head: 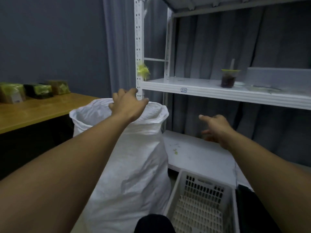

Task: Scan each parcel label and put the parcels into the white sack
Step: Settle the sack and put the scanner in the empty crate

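— Parcels (38, 90): upper left of the frame, three taped blocks in a row on wooden table (42, 110), well apart from both hands. Lying flat, long sides running roughly across the frame.
— Handling?
— Probably stiff and fairly light; glossy wrap, so likely slick. Best taken across the short sides, label kept up for scanning. No scanner in view.
— And centre frame?
— White sack (134, 157), upright just beside the table, long axis top to bottom, mouth open toward the top of the frame. Soft woven cloth, creased and slumping; likely to fold if pulled by the wall, so better held at the rolled rim.
— Left hand (127, 103)?
— Over the mouth, fingers spread, tips at the far rim. Blurred; pinching cloth or only touching, cannot tell.
— Right of that?
— Right hand (217, 130), above lower shelf (185, 153), forefinger out, other fingers loosely apart, holding nothing. Slotted basket (202, 199) bottom right; cup (228, 79) on the middle shelf (202, 91), right of centre.
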